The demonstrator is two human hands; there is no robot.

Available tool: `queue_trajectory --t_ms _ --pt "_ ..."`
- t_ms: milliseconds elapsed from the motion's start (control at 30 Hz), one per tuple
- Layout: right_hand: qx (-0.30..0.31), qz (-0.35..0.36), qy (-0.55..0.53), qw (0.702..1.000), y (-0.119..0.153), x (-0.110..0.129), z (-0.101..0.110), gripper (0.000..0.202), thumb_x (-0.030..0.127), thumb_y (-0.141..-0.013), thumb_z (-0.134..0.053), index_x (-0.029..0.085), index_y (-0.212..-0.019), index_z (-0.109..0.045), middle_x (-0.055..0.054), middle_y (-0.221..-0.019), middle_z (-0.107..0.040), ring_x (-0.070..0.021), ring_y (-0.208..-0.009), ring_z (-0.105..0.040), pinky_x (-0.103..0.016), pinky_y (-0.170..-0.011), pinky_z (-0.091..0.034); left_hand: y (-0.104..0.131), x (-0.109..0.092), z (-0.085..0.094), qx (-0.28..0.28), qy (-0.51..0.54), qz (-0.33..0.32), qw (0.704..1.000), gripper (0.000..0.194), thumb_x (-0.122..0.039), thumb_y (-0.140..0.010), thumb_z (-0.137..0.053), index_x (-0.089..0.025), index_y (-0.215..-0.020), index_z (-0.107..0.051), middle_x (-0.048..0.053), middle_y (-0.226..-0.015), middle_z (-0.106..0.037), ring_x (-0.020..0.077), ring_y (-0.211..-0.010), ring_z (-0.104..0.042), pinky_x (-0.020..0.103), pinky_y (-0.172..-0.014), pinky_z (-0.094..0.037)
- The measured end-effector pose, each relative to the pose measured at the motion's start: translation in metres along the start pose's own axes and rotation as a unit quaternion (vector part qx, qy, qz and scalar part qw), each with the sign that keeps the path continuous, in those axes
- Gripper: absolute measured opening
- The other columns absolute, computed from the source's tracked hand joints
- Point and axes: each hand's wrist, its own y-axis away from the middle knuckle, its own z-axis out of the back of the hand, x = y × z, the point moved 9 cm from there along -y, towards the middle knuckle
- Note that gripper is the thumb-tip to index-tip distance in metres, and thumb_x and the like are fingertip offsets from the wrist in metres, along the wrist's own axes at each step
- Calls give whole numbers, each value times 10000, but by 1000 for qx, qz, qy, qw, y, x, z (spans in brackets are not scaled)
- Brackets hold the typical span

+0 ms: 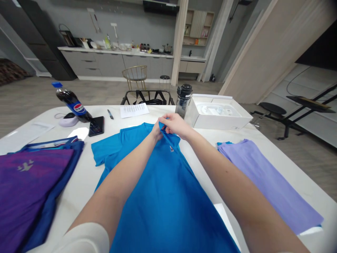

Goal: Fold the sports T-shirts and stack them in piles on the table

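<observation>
A blue T-shirt (pixel 165 196) lies spread on the white table, its collar end away from me and one sleeve out to the left. At the right shoulder, near a small chest logo, both hands meet. My right hand (pixel 173 124) is closed, pinching a raised fold of the blue cloth between thumb and fingers. Beside it, touching the same fold, is my left hand (pixel 157 130), closed on the cloth; its fingers are partly hidden behind the fabric and the right hand.
Folded purple and navy clothes (pixel 34 182) lie left, a folded lavender garment (pixel 263 175) right. At the back stand a cola bottle (pixel 72 102), a phone (pixel 96 126), a pen (pixel 110 114), a printed sheet (pixel 134 110), a dark drink bottle (pixel 183 100) and an open white box (pixel 218 119).
</observation>
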Motion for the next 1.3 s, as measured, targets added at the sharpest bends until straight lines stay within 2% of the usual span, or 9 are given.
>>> queue_trajectory --t_ms 100,200,333,467,667,833,967,1100,1300 --pt "-28 -11 72 997 -39 -20 -22 209 372 -994 -564 195 -1004 -674 -46 -915 -736 -115 -574 -591 -232 -557 -474 37 6 54 28 30 47 998 589 -604 -1041 -264 -172 -962 -657 87 -830 -751 250 -891 -728 398 -826 -584" --pt "-123 -10 272 954 -53 -57 -3 311 152 -953 -481 179 -1162 -709 -101 -1120 -698 -200 -937 -661 -298 -855 -521 70 24 103 27 -30 119 992 665 -743 -958 -319 -204 -1139 -665 113 -1066 -778 298 -1013 -731 448 -843 -592" --pt "-135 -53 428 892 -56 -109 17 505 145 -910 -486 265 -1377 -636 -141 -1284 -565 -296 -1195 -565 -411 -993 -480 87 29 141 -94 -252 133 954 565 -644 -874 -609 -189 -1204 -663 142 -1210 -743 308 -1104 -704 393 -871 -565" --pt "-115 -48 495 860 -60 -129 18 353 283 -976 -482 309 -1252 -700 -137 -1272 -534 -341 -1211 -509 -510 -979 -468 80 21 130 -105 -441 84 888 321 -380 -811 -757 -158 -1038 -718 154 -1075 -761 313 -1027 -710 366 -858 -533" --pt "-147 -20 470 870 -68 -113 36 257 331 -970 -518 221 -1072 -726 -134 -1151 -565 -302 -1107 -551 -431 -946 -476 90 -20 123 -126 -410 -46 902 165 -262 -895 -670 -217 -1048 -713 67 -1069 -738 223 -981 -684 306 -843 -518" --pt "-244 13 403 882 -77 -80 48 277 324 -965 -494 193 -1049 -723 -107 -1049 -588 -255 -982 -602 -379 -937 -476 86 -58 148 -140 -408 -89 898 213 -316 -875 -700 -238 -1072 -713 38 -1052 -712 209 -941 -670 303 -820 -525" --pt "-221 -36 421 879 -83 -93 16 318 356 -1005 -469 235 -1210 -679 -133 -1217 -600 -310 -1129 -581 -453 -962 -469 88 -49 173 -193 -518 -46 832 321 -244 -932 -587 -180 -1238 -662 126 -1204 -695 273 -1079 -660 386 -936 -524" --pt "-230 -26 463 856 -63 -103 -18 457 364 -1041 -414 211 -1460 -514 -189 -1470 -505 -360 -1299 -490 -563 -1034 -414 112 -22 130 -119 -637 -160 745 462 -253 -1021 -405 -202 -1462 -532 134 -1524 -521 290 -1395 -486 462 -1200 -337" --pt "-63 37 498 864 -22 -128 -64 566 563 -1054 -328 314 -1547 -453 -66 -1663 -341 -333 -1521 -266 -635 -1201 -208 127 36 105 -36 -659 -135 739 602 -540 -1038 -327 -296 -1583 -402 58 -1666 -339 294 -1559 -249 520 -1282 -152"
